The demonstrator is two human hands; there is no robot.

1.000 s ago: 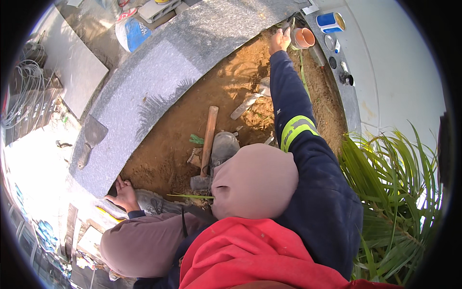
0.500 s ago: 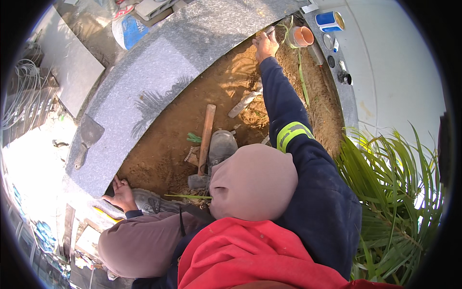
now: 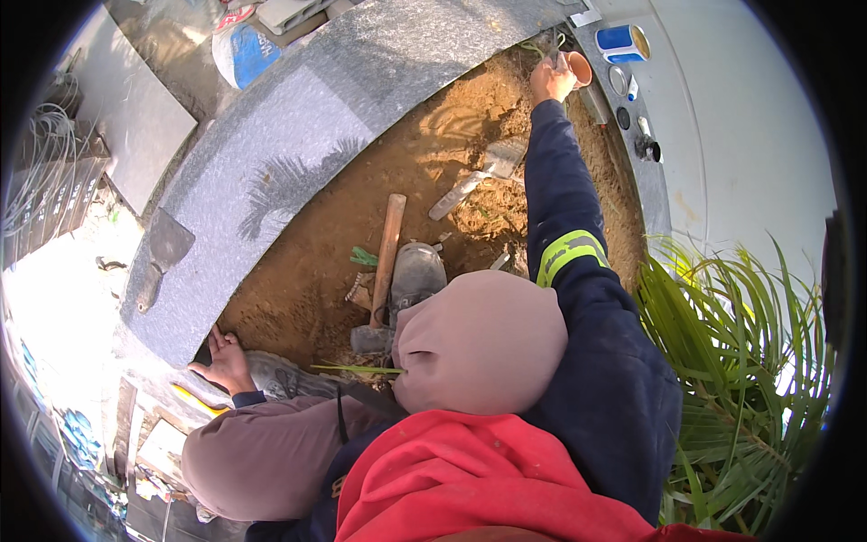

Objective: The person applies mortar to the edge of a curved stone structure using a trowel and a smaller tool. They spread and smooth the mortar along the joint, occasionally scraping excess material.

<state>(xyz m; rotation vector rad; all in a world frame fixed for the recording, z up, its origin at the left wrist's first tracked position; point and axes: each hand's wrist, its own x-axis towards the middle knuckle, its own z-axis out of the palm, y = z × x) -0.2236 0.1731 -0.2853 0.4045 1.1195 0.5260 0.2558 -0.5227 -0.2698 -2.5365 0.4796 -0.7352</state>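
My right hand (image 3: pixel 552 81) is stretched to the far end of the dirt bed. Its fingers are bent together beside an orange pipe (image 3: pixel 582 70), overlapping the pipe's left side. What lies between those fingers is too small to make out. Near the lower left, my left hand (image 3: pixel 228 365) is open, thumb and fingers apart, against the inner edge of a curved grey stone slab (image 3: pixel 298 117). A wooden-handled hammer (image 3: pixel 388 262) rests head down by my shoe. On the soil, between hammer and pipe, lies a dusty trowel-like tool (image 3: pixel 465 192).
A trowel (image 3: pixel 163 257) lies on the slab's left part. Along the right ledge stand a blue-and-white can (image 3: pixel 621 43) and small items. Palm leaves (image 3: pixel 731 361) hang at the right. A flat panel (image 3: pixel 135 117) and a blue-and-white sack (image 3: pixel 244 59) are beyond the slab.
My right hand has moved right, from the slab's inner edge to the orange pipe. More of the dusty tool shows on the soil. The left hand stays in place.
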